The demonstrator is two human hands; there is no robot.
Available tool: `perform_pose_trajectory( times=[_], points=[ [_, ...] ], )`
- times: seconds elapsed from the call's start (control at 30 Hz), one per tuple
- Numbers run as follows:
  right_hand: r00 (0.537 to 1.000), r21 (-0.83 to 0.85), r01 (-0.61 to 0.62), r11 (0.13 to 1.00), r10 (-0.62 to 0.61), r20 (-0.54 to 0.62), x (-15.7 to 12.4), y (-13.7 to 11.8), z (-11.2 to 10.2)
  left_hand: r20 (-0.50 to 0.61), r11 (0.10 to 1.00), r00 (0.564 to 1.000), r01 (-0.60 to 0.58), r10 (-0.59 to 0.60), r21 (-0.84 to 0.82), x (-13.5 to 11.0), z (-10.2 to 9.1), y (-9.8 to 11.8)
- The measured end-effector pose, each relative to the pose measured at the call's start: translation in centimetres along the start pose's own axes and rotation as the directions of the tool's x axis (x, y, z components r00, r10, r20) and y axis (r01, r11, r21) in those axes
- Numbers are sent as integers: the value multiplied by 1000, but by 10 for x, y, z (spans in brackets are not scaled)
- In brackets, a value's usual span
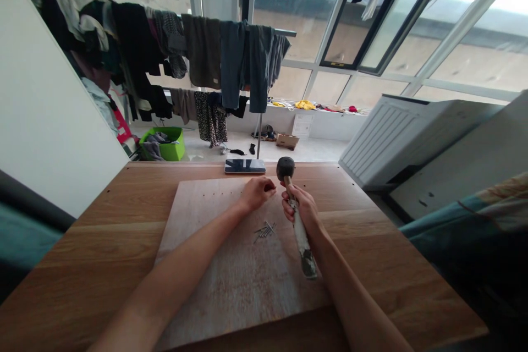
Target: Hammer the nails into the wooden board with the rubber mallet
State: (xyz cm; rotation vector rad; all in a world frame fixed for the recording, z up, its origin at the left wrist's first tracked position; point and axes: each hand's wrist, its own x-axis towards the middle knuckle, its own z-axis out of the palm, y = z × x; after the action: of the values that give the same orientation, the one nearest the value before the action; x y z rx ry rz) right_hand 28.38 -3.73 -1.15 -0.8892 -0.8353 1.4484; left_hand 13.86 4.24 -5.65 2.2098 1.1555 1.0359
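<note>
My right hand (300, 210) is closed round the wooden handle of a hammer (286, 171), whose dark head points away from me, raised over the far part of a pale plywood board (214, 275). My left hand (256, 191) pinches something small, likely a nail, against the board just left of the hammer head; the item is too small to make out. A small heap of loose nails (264, 230) lies on the board between my two forearms. A row of tiny dots runs along the board's far edge.
The board rests on a wooden table (82, 264). A phone (245, 166) lies flat at the table's far edge. Beyond stand a clothes rack with hanging garments (231, 60), a green basket (165, 144), and white panels (412, 137) at the right.
</note>
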Motion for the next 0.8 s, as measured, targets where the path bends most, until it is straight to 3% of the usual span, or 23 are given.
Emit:
perform_pose_trajectory(
  times=[0.57,0.8],
  points=[
    [997,131,-48,990,40,66,-4,6,-2,-5,1000,1000,-1,1,-31,0,0,-3],
    [1000,47,-9,999,8,18,-5,6,-4,-4,999,1000,10,-11,-51,1,0,-5]
  ],
)
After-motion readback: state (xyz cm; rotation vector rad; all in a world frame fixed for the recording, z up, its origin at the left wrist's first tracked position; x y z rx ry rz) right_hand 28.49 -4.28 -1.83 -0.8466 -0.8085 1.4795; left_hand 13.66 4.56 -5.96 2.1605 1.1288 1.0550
